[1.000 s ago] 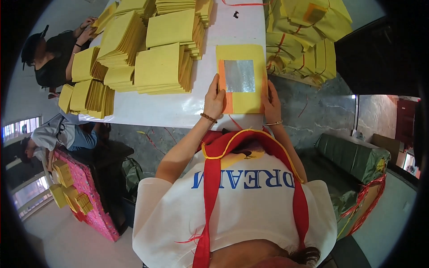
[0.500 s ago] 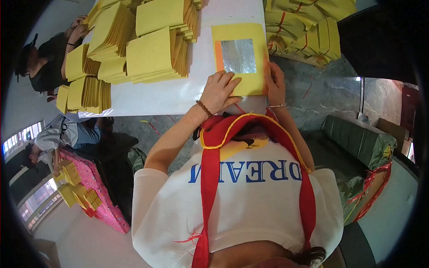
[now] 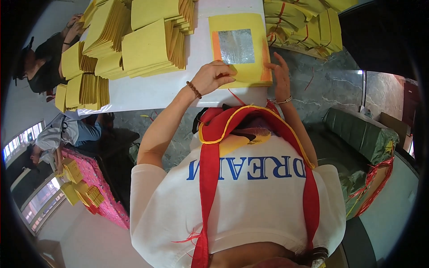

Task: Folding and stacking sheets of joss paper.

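Observation:
A stack of yellow joss paper lies at the table's near right corner, its top sheet bearing a silver foil square and orange side strips. My left hand is at the stack's lower left, with thumb and forefinger closed together on the near part of the top sheet. At the right edge, my right hand has its fingers apart, the tips close to the orange strip. Whether they touch the paper I cannot tell.
Folded bundles of yellow paper stand on the white table to the left. Beyond its right edge are more tied yellow bundles. A person works at the far left; another sits by a pink-covered table.
My left hand has gone from lying flat on the sheet to a pinch. The right hand's fingers have lifted and spread at the right edge. The view has shifted slightly.

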